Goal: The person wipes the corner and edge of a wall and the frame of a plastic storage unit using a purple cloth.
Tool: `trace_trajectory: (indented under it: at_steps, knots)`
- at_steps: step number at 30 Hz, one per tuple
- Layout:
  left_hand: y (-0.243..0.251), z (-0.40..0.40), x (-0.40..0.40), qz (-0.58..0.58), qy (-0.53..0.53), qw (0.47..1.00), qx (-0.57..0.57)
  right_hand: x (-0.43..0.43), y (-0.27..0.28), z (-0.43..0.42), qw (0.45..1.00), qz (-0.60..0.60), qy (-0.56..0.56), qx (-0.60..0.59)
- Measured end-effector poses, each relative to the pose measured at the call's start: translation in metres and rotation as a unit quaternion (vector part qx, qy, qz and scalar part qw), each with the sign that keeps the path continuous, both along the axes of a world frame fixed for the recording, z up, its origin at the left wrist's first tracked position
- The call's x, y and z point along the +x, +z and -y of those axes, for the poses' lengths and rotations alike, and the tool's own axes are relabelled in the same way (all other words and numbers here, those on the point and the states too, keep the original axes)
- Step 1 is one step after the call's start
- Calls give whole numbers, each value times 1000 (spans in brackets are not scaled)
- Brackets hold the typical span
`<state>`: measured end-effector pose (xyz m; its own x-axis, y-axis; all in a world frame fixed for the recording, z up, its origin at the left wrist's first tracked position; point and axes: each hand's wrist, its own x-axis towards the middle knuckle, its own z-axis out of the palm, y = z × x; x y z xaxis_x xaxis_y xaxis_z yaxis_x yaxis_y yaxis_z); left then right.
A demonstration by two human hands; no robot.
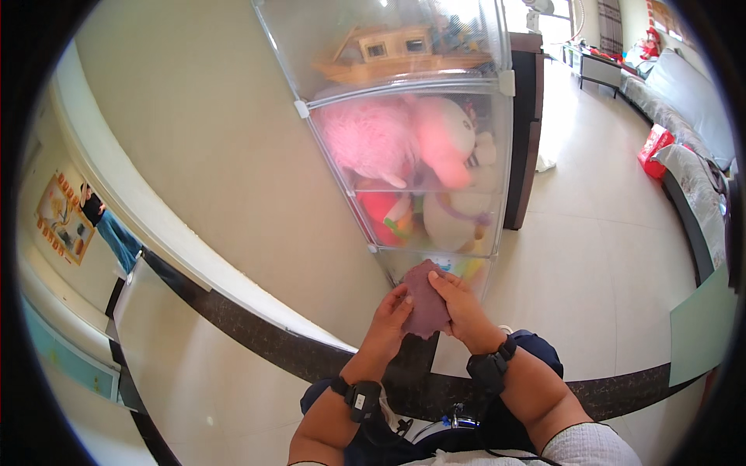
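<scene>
A folded mauve cloth (427, 303) is held up between my two hands, in front of the lower part of a clear plastic display cabinet (373, 249). My left hand (389, 314) pinches its left edge between thumb and fingers. On the other side my right hand (463, 306) grips the right edge, with the thumb lying across the upper face. Behind the cabinet's translucent panels are a wooden house-like model (402, 55), a fluffy pink plush (370, 137), a pink and white plush toy (446, 140) and other soft toys (384, 215).
A dark wooden cabinet (524, 134) stands right of the clear one. Farther right are a sofa (682, 93), a red bag (655, 150) and a pale green panel (702, 326). A white wall edge (233, 279) runs along the left. Another person (105, 221) stands far left.
</scene>
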<state>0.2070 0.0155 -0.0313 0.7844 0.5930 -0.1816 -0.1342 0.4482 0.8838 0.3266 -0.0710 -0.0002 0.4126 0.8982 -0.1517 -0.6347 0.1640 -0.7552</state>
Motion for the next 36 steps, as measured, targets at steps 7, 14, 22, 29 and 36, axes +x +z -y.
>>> trace_trajectory:
  at_steps: [7, 14, 22, 29, 36]
  knots:
    - [-7, -6, -1, -32, 41, 999, 7, 0, -18, -5, 999, -7, -29, 15]
    - [-14, -14, -11, -6, 8, 998, -59, 0, -9, 3, 994, -94, 24, 58]
    - [5, -3, -13, 6, -34, 995, -92, -1, -4, 4, 987, -98, 33, 121]
    - [6, 4, -13, -47, 13, 997, -61, -8, 2, 7, 984, -100, 62, 134]
    - [10, 16, -20, -52, -54, 993, -88, -14, 8, 9, 983, -106, 66, 137]
